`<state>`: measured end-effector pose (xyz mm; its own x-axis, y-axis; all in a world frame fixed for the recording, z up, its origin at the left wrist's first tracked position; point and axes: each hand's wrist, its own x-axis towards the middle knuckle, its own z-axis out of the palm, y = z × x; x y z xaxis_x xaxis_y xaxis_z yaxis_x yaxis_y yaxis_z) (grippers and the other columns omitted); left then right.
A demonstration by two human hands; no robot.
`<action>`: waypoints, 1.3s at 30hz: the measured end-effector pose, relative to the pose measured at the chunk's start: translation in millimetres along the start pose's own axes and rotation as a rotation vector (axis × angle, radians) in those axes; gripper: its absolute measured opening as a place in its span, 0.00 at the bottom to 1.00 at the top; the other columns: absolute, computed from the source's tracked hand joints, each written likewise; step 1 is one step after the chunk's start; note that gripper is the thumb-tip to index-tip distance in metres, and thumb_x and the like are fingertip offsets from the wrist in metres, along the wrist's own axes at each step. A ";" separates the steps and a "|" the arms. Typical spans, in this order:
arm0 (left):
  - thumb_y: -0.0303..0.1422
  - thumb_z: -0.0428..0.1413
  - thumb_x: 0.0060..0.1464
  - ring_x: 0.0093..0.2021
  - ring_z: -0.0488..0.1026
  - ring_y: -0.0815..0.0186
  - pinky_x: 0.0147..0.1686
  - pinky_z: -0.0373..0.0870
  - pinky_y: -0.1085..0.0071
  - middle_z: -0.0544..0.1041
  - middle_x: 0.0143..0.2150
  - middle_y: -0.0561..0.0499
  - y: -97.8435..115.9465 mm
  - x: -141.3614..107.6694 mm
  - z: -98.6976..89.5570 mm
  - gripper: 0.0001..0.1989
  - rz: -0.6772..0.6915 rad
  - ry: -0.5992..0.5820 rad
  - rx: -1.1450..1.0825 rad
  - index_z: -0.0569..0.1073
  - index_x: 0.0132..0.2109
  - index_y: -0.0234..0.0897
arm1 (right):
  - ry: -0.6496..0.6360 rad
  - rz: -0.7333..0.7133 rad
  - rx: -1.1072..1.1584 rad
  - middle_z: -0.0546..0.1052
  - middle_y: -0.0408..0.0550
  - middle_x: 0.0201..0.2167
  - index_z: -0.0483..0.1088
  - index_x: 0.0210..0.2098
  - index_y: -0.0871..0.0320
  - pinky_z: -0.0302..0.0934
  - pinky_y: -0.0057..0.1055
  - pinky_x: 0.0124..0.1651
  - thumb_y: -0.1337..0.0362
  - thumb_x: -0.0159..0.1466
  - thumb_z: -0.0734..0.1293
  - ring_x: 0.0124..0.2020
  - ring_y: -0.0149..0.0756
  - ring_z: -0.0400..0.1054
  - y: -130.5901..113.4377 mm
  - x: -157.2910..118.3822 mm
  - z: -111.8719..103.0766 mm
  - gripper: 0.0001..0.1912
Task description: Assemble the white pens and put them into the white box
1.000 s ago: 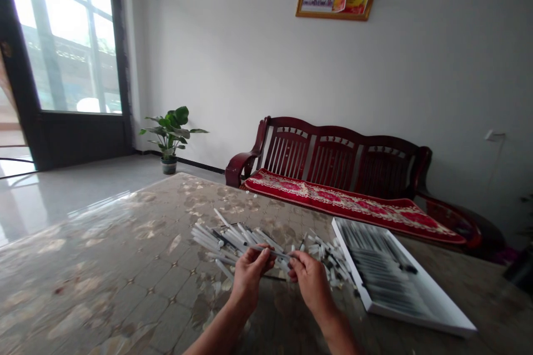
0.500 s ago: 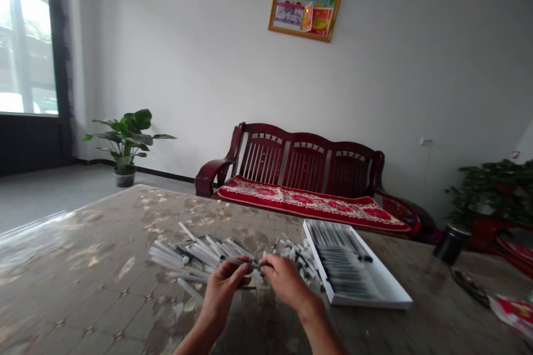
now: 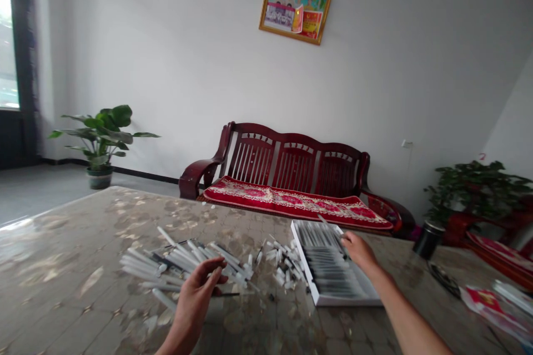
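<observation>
The left hand (image 3: 192, 302) curls half-open and empty beside a heap of white plastic tubes (image 3: 179, 260), while the right hand (image 3: 360, 249) hovers over a long white tray (image 3: 345, 301), its grip impossible to tell.

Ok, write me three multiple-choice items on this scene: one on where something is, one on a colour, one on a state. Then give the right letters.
1. Where is the right hand?
A) Down on the floor
B) At the right edge of the long white rectangular tray
C) Up against the wall

2. What colour is the long cushion on the dark-red wooden bench?
A) Red with a pale floral pattern
B) Plain blue
C) Solid green

3. What state is the tray in?
A) Shut under a lid
B) Upside down
C) Open, showing rows of slim dark items

Answers:
1: B, the fingers reach the tray's edge.
2: A, red fabric with pale patterning along its edges.
3: C, no lid covers the rows.
</observation>
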<state>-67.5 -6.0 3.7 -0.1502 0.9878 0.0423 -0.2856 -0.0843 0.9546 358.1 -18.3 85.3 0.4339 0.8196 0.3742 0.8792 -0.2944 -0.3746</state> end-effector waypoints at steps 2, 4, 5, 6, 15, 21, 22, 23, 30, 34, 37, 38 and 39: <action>0.53 0.67 0.29 0.29 0.77 0.61 0.22 0.70 0.72 0.81 0.35 0.46 -2.5 1.4 -0.5 0.29 -0.009 0.002 0.023 0.79 0.36 0.36 | -0.043 0.063 -0.097 0.79 0.50 0.30 0.75 0.31 0.58 0.53 0.28 0.34 0.67 0.57 0.62 0.33 0.39 0.71 27.9 5.5 -13.9 0.09; 0.54 0.67 0.29 0.29 0.77 0.60 0.23 0.70 0.72 0.81 0.35 0.47 -5.5 3.3 -1.1 0.29 -0.021 0.000 0.032 0.79 0.36 0.37 | -0.098 0.106 -0.177 0.79 0.51 0.29 0.75 0.30 0.58 0.51 0.28 0.32 0.68 0.56 0.63 0.33 0.40 0.71 47.2 9.5 -19.9 0.07; 0.54 0.67 0.28 0.29 0.77 0.60 0.22 0.70 0.72 0.81 0.35 0.47 -6.8 4.1 -1.4 0.29 -0.027 -0.003 0.036 0.79 0.35 0.37 | -0.120 0.123 -0.210 0.79 0.51 0.29 0.75 0.29 0.58 0.50 0.28 0.31 0.68 0.56 0.64 0.33 0.40 0.72 53.7 11.3 -19.4 0.07; 0.54 0.67 0.27 0.29 0.77 0.60 0.22 0.70 0.72 0.81 0.35 0.47 -7.8 4.8 -1.7 0.30 -0.030 -0.007 0.042 0.79 0.35 0.37 | -0.139 0.137 -0.238 0.79 0.51 0.29 0.75 0.28 0.57 0.49 0.28 0.31 0.69 0.56 0.64 0.33 0.40 0.72 58.5 13.0 -16.8 0.07; 0.56 0.65 0.28 0.27 0.76 0.59 0.21 0.68 0.71 0.81 0.30 0.49 -7.2 5.4 -5.8 0.29 0.022 0.022 0.163 0.78 0.33 0.39 | -0.253 0.213 -0.346 0.81 0.59 0.35 0.79 0.31 0.59 0.56 0.30 0.32 0.68 0.56 0.64 0.39 0.46 0.76 71.3 31.4 34.2 0.11; 0.58 0.62 0.34 0.29 0.77 0.58 0.24 0.69 0.70 0.81 0.29 0.48 -17.9 9.7 -10.3 0.30 0.010 -0.016 0.216 0.77 0.37 0.38 | -0.260 0.251 -0.397 0.81 0.61 0.41 0.79 0.37 0.58 0.62 0.32 0.34 0.67 0.57 0.65 0.43 0.49 0.76 68.8 38.5 45.5 0.13; 0.58 0.62 0.35 0.30 0.77 0.58 0.24 0.69 0.70 0.81 0.29 0.48 -18.6 10.1 -10.8 0.30 0.012 -0.019 0.223 0.77 0.37 0.38 | -0.255 0.251 -0.407 0.81 0.61 0.42 0.79 0.38 0.58 0.62 0.32 0.35 0.67 0.57 0.64 0.43 0.49 0.76 67.1 38.6 45.5 0.13; 0.58 0.62 0.35 0.30 0.77 0.58 0.23 0.69 0.70 0.81 0.29 0.48 -18.7 10.1 -11.2 0.30 0.014 -0.020 0.229 0.77 0.37 0.38 | -0.248 0.246 -0.417 0.81 0.60 0.42 0.78 0.38 0.57 0.62 0.32 0.35 0.67 0.58 0.64 0.43 0.49 0.76 65.3 38.5 44.7 0.13; 0.56 0.62 0.36 0.30 0.77 0.58 0.25 0.70 0.71 0.80 0.27 0.50 -14.7 9.3 -13.1 0.28 0.042 -0.001 0.255 0.77 0.38 0.38 | -0.173 0.121 -0.476 0.79 0.56 0.45 0.74 0.44 0.56 0.59 0.32 0.38 0.73 0.60 0.60 0.46 0.45 0.73 58.9 36.9 11.1 0.17; 0.56 0.62 0.37 0.31 0.78 0.58 0.24 0.70 0.71 0.81 0.28 0.49 -18.9 10.2 -14.2 0.28 0.049 0.003 0.236 0.77 0.38 0.38 | -0.142 -0.055 -0.477 0.78 0.48 0.46 0.74 0.41 0.51 0.58 0.30 0.42 0.73 0.60 0.61 0.51 0.41 0.68 55.0 28.5 -16.4 0.16; 0.55 0.62 0.38 0.30 0.78 0.59 0.24 0.70 0.71 0.81 0.28 0.49 -21.5 10.6 -13.8 0.26 0.062 0.002 0.236 0.77 0.38 0.38 | -0.154 -0.234 -0.453 0.78 0.45 0.43 0.75 0.40 0.51 0.57 0.29 0.42 0.71 0.61 0.61 0.49 0.40 0.67 41.4 15.4 -21.5 0.14; 0.55 0.62 0.38 0.30 0.77 0.59 0.24 0.70 0.71 0.81 0.28 0.49 -21.8 10.8 -13.4 0.26 0.065 0.000 0.236 0.78 0.38 0.38 | -0.167 -0.279 -0.443 0.78 0.45 0.42 0.75 0.40 0.51 0.57 0.29 0.42 0.71 0.61 0.62 0.49 0.40 0.67 34.5 10.4 -19.5 0.14; 0.54 0.62 0.38 0.29 0.77 0.59 0.24 0.70 0.71 0.81 0.27 0.50 -21.8 11.0 -13.0 0.26 0.065 0.000 0.234 0.78 0.38 0.38 | -0.182 -0.311 -0.433 0.78 0.45 0.42 0.76 0.41 0.51 0.57 0.29 0.42 0.71 0.61 0.62 0.49 0.39 0.68 26.9 5.4 -16.1 0.14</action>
<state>-75.2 5.0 -20.5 -0.1613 0.9812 0.1062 -0.0480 -0.1153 0.9922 387.3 -29.7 90.9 0.1346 0.9602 0.2447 0.9774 -0.1692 0.1266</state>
